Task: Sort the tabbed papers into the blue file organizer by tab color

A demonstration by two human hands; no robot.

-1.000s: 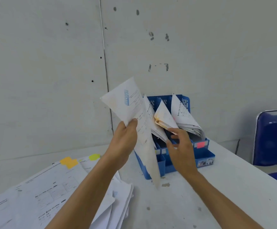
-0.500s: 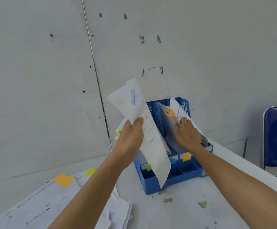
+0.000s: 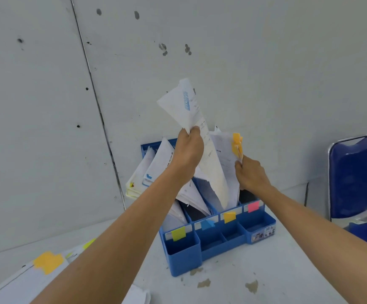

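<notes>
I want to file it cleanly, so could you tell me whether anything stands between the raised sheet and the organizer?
Only the orange-tabbed papers, gripped by the right hand just right of the sheet; its lower end dips into the blue organizer.

No legible text found. Blue vertical logo band [image 3: 186,101] noted near top of raised sheet [image 3: 176,106]; characters blurred, unreadable. Dark print lines lower on same sheet, too small to read. Faint print on orange-tabbed papers [image 3: 224,154], illegible. Small printed sticker [image 3: 263,233] on front right corner of blue file organizer [image 3: 182,255], content indistinct. Slot labels [image 3: 229,216] yellow, blue, orange, pink: plain colour, no lettering made out. Print on table stack [image 3: 13,286] blurred.
</notes>
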